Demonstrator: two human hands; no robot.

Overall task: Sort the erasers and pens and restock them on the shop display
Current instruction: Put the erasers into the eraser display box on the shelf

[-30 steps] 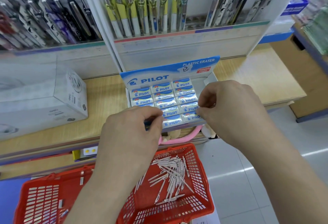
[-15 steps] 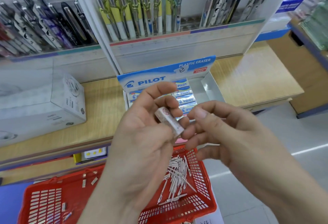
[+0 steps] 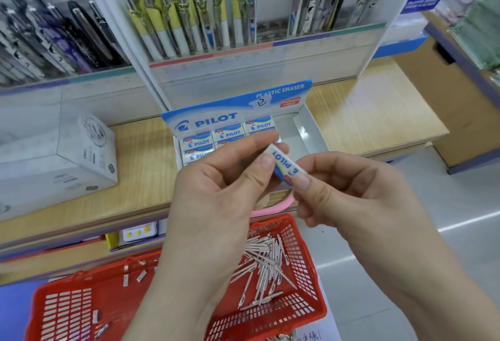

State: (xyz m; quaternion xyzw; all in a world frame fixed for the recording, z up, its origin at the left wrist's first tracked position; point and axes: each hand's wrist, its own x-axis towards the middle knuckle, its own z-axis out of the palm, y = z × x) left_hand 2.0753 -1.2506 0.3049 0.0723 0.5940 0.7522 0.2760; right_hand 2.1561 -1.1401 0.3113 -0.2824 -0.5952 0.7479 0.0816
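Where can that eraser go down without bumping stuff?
The right-hand column of the Pilot box is bare, beside the packed rows of erasers. The wooden shelf is bare right of the box, and also between the box and the white carton. Crowded: the box's left columns and the red basket below, littered with loose pieces.

Your left hand (image 3: 216,194) covers the front rows of the eraser box (image 3: 305,129); only the back packs show. Fingertips of that hand and your right hand (image 3: 351,197) hide both ends of the eraser (image 3: 285,163) pinched between them. Pink item (image 3: 273,206) below the shelf (image 3: 140,173): mostly behind your 2 hands, cannot identify. Your left forearm (image 3: 189,286) blocks the middle of the red basket (image 3: 303,308), which runs off the bottom edge. Small pieces (image 3: 125,279) at its left end: too small to tell. White carton (image 3: 67,156): cut by the left edge, print unreadable. Goods (image 3: 476,29) at far right: blurred.
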